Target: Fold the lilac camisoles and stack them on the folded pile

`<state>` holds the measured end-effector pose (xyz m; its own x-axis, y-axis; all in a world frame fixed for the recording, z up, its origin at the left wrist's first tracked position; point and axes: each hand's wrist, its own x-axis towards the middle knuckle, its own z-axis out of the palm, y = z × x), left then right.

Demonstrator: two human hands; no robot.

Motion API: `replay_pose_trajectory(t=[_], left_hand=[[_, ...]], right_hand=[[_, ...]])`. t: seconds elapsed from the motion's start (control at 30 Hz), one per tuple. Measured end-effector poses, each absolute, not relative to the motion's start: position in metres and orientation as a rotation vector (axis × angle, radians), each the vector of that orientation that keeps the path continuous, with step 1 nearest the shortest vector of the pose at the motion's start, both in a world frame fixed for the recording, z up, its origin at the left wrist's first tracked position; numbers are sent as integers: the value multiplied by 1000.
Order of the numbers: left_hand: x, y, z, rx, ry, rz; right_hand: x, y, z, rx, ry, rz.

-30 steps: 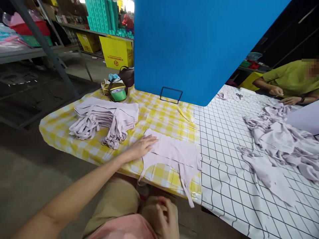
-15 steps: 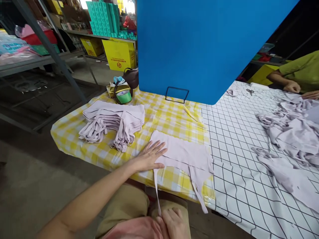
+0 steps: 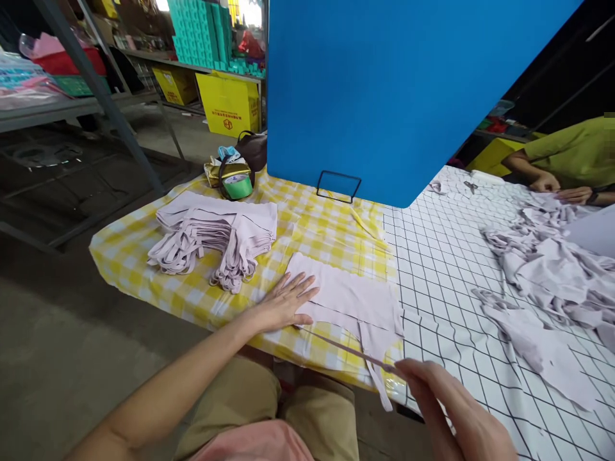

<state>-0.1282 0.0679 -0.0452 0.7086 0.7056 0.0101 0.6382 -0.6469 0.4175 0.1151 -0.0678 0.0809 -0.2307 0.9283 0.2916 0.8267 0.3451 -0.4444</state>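
Note:
A pale lilac strapped garment [image 3: 355, 294] lies flat on the yellow checked tablecloth [image 3: 129, 256]. Spread fingers of my left hand [image 3: 286, 304] press down on its left end. My right hand [image 3: 451, 403], at the lower right, pinches the end of one garment strap [image 3: 346, 349] and holds it stretched out to the right, above the table's front edge. The other strap [image 3: 378, 381] hangs loose over that edge. Left of the garment sits a neat stack of similar lilac garments [image 3: 216, 230], their straps bunched toward me.
A large blue board [image 3: 375, 96] with a black wire stand [image 3: 339, 187] rises behind. Green tape [image 3: 237, 186] sits at the back left. On the white grid cloth [image 3: 432, 275] are loose lilac garments [image 3: 552, 256] and scissors [image 3: 471, 187]. A co-worker's hands [image 3: 560, 189] handle fabric there.
My right hand has swung from my lap up and to the right, drawing the strap across from hanging down to stretched sideways. My left hand stays pressed on the garment.

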Motion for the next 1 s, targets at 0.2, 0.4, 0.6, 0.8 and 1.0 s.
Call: replay_pose_trajectory(t=[0.2,0.4,0.6,0.8,1.0], left_hand=[[-99,41,6,2063,926,512],[-81,20,40,1665,811,522],[-82,20,24,1442,886,516],[-84,20,19,1418,957,480],[-85,17,10,1412,887,492]], right_hand=[[94,-32,76,-1602,-2001,601],[87,-13,66,-1596,-2030,792],[96,-7,43,-1635,-2011,632],[80,-16,10,-1567,-2144,205],[68,-15,-4,-1508,-2212,-6]])
